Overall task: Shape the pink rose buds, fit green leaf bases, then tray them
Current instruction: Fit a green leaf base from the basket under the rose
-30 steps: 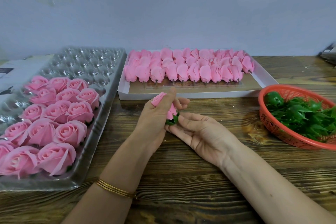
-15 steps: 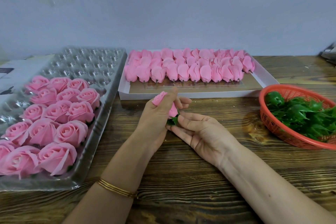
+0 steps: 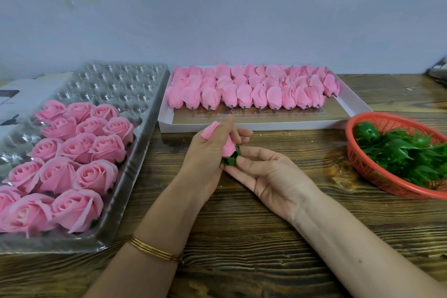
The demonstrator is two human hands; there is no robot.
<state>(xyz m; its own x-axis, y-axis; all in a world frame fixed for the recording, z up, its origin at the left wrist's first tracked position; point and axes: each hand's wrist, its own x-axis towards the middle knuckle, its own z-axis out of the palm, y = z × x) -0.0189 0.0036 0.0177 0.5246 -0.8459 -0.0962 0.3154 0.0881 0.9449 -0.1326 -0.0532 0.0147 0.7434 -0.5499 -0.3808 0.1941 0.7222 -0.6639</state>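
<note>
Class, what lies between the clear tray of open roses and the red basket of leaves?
In the head view: the left hand and right hand, together holding one pink bud with a green leaf base; around them, wooden table.

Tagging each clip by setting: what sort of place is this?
Likely a handcraft bench for artificial roses: a plastic tray of finished roses, a box of buds, a basket of green leaf bases.

Both forearms (image 3: 350,247) are bare from the view's lower edge to the left hand (image 3: 205,152) and the right hand (image 3: 271,176), and round the left wrist (image 3: 173,225), at about seven o'clock, sits a set of thin, plain gold bangles (image 3: 154,250) stacked close together.
</note>
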